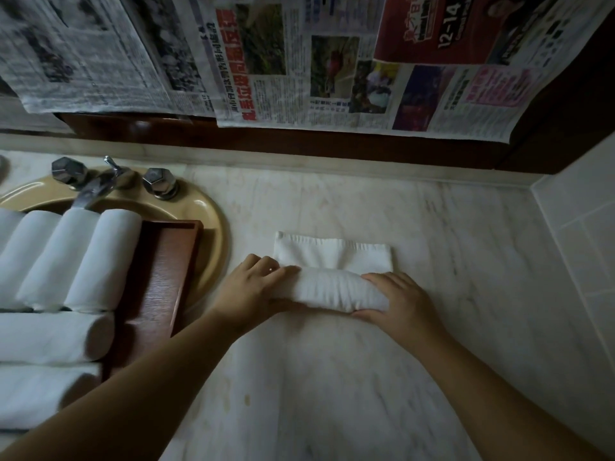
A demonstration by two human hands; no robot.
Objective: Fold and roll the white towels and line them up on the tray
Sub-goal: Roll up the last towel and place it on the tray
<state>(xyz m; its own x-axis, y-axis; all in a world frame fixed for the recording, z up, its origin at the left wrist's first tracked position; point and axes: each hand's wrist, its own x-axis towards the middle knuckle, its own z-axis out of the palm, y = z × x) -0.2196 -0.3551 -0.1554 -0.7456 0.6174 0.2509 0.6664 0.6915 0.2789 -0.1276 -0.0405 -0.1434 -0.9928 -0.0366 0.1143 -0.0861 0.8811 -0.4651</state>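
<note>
Hands, left hand (253, 287) and right hand (396, 302), curl around half-rolled white cloth towel (332, 289); recommend even pressure, ends level, finishing remaining flap.

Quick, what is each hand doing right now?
Left hand: grips the left end of the half-rolled towel.
Right hand: grips the right end of the same towel.

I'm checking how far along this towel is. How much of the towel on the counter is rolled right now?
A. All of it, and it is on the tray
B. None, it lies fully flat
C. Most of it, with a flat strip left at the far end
C: the hands, left and right, hold the roll of the towel, and a flat strip lies beyond it on the counter.
</note>
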